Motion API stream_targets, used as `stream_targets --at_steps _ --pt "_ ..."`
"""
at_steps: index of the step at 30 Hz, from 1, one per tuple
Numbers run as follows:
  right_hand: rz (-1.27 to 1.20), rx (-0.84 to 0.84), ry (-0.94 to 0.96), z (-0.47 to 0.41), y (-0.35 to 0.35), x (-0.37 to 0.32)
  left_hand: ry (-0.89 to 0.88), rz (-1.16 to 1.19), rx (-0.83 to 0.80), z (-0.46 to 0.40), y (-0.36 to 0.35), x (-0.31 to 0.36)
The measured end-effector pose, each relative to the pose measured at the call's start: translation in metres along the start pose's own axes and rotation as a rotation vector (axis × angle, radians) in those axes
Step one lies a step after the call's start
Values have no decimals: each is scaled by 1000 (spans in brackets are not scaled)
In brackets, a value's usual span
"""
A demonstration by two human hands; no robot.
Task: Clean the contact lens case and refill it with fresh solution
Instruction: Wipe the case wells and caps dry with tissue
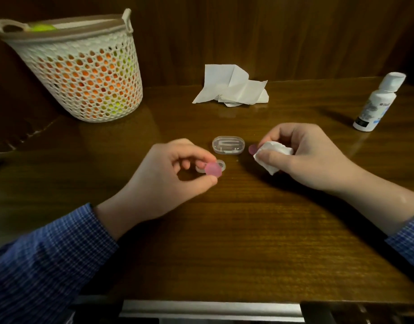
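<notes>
Pinching pink cap (213,170): left hand (175,171) | right hand (302,155): tissue (270,153) | bottle (376,102) label unreadable

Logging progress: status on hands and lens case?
Left hand pinches pink cap over lens case. Right hand grips tissue and second cap. Nothing blocking.

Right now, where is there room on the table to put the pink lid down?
Bare wood lies in front, between both forearms and the table edge, and between the basket and the crumpled tissue. It is crowded around the clear box, between the left hand and the right hand.
</notes>
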State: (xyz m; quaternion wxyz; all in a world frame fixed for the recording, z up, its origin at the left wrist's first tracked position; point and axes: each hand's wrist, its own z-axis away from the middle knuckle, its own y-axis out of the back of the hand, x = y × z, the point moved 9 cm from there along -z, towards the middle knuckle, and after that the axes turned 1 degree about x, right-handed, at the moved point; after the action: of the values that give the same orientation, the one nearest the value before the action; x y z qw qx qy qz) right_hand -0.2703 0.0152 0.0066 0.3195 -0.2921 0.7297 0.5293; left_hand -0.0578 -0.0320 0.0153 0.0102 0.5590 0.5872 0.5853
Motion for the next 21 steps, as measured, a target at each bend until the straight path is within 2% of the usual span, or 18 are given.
stream_targets --at_steps 2,4,8,12,17,21 --pt "-11 3 -6 -1 1 2 -16 -27 -1 6 0 -1" --pt "-24 -3 -17 -2 1 4 3 -50 75 7 10 -10" --pt "-37 -5 -24 -2 1 6 206 47 247 -6 31 -51" --pt "-36 -9 -38 -2 1 7 275 103 185 -25 16 -68" --pt "-91 26 -124 -5 5 18 301 56 145 -41 8 -75" --pt "-275 44 -255 -8 8 30 347 9 69 -50 3 -80"
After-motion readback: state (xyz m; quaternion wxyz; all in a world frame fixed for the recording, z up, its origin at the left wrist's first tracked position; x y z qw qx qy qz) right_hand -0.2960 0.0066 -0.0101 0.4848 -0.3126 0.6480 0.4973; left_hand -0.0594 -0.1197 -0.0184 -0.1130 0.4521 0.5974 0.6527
